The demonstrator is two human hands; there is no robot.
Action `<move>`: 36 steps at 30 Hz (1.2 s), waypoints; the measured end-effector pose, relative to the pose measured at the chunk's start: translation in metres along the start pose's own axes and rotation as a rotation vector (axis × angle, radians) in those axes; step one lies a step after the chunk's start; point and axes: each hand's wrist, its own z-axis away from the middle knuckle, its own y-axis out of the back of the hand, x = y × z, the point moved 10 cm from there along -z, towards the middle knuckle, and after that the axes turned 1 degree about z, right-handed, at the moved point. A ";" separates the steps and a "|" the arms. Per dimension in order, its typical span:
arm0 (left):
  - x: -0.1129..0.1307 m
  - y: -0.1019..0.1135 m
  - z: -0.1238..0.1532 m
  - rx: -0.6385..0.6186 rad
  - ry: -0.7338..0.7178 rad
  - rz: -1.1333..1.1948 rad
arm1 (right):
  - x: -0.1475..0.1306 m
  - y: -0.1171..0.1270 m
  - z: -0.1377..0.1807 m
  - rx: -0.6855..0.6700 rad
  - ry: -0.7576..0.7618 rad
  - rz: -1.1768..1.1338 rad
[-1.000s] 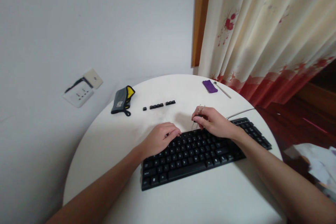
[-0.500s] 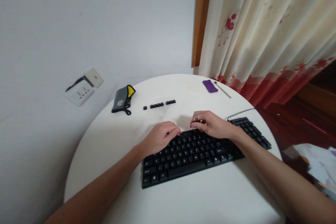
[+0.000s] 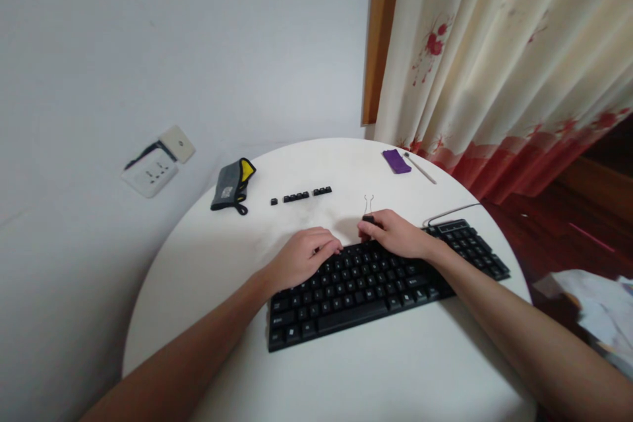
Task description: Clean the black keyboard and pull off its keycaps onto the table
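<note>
A black keyboard lies at a slant on the round white table. My left hand is on its upper left part, fingers bent over the far edge and the thumb close to them; it grips the keyboard there, though the fingertips are partly hidden. Above the keyboard's far edge, my right hand is closed around the black handle of a wire keycap puller. The puller's two thin wire prongs point up, away from the keys, with nothing visible between them. Beyond my left hand, several loose black keycaps stand in a row.
A grey and yellow cloth lies at the table's left edge by the wall. Toward the back right are a purple folded cloth and a thin brush. A cable runs off the right side. A curtain hangs behind.
My right hand has turned the keycap puller, so its wire prongs now show pointing upward above the fingers. My left hand and the keyboard have stayed in place.
</note>
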 end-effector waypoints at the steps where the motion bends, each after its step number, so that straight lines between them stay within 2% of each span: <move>1: 0.000 0.000 0.000 0.002 0.000 0.002 | 0.001 0.001 0.000 0.013 -0.011 0.002; 8: -0.001 0.000 0.001 0.013 0.001 0.015 | 0.004 0.001 -0.001 0.078 -0.029 0.009; 13: -0.002 0.000 0.001 0.011 0.005 0.012 | 0.020 0.001 -0.005 0.152 -0.118 -0.068; 17: -0.001 0.001 0.001 0.014 -0.004 0.010 | 0.025 0.003 -0.006 0.186 -0.131 -0.144; 21: -0.002 0.006 0.001 0.074 0.012 -0.015 | 0.014 0.011 -0.001 0.297 -0.088 -0.326; 25: -0.003 0.015 0.005 0.179 0.016 -0.035 | -0.005 0.004 0.005 0.326 -0.020 -0.481; 31: 0.007 0.015 0.007 0.180 -0.070 -0.036 | -0.016 -0.016 0.009 0.323 -0.019 -0.453; 36: 0.011 0.013 0.007 0.179 -0.114 -0.060 | -0.012 -0.018 0.009 0.357 -0.042 -0.432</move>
